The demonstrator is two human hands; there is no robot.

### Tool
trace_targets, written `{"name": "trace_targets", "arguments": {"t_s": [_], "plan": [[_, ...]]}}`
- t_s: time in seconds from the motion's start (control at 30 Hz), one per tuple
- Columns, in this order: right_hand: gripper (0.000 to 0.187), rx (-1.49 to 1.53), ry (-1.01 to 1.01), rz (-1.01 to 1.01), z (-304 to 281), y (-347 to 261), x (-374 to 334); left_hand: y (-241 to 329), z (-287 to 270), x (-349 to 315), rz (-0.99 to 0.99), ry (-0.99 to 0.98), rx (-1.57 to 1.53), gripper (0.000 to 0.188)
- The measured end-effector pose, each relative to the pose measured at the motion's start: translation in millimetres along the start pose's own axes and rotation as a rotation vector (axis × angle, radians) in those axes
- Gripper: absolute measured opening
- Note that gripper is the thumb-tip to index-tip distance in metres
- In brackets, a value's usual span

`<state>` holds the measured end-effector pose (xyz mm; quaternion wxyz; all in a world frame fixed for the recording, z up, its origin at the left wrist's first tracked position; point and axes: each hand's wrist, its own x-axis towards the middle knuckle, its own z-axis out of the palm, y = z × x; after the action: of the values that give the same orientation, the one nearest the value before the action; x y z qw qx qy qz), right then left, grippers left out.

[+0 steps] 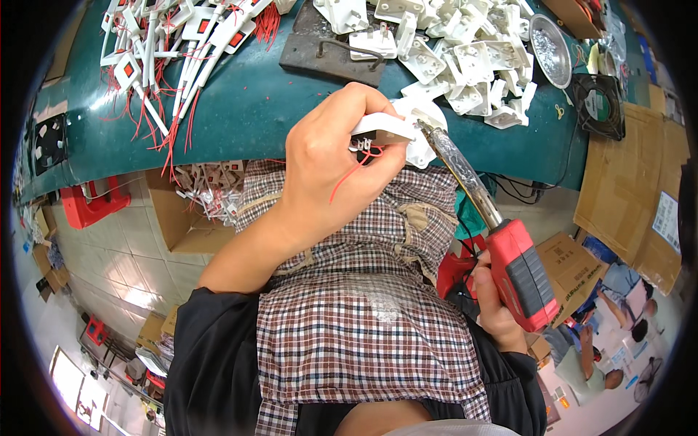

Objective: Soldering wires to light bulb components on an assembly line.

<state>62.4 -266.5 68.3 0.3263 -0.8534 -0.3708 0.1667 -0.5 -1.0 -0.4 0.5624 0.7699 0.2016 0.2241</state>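
Note:
Between the thumb and fingers of my left hand (pixel 320 156) is a white plastic housing (pixel 384 125), held over the near edge of the bench. Thin red wires hang from a dark switch part inside it. More white plastic (pixel 430 112) shows just behind; whether it is the same piece I cannot tell. My right hand (pixel 498 309) is wrapped around the red and black handle of a soldering iron (pixel 525 272). Its long metal barrel slants up and left. The tip ends at the white plastic, but contact is unclear.
White plug housings (pixel 472 62) are heaped at the back right, beside a dark metal block (pixel 334 54). White cords with red switches (pixel 174 54) lie at the back left. A metal bowl (pixel 550 51), a black fan (pixel 598 105) and cardboard (pixel 625 189) are on the right.

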Motion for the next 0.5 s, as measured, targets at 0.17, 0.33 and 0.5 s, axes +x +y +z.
{"name": "trace_targets", "arguments": {"t_s": [0.17,0.33,0.5], "plan": [[0.02,0.04,-0.028,-0.007,-0.4,-2.7,4.1,0.5,0.6,-1.2,0.012,0.0,-0.014,0.018],[0.02,0.074,-0.054,0.028,-0.9,-2.9,4.6,-0.3,2.5,-1.2,0.03,0.001,-0.012,0.017],[0.017,0.049,-0.021,0.033,-5.4,-4.1,2.5,-2.1,1.8,0.7,0.04,0.01,-0.001,0.017]]}}
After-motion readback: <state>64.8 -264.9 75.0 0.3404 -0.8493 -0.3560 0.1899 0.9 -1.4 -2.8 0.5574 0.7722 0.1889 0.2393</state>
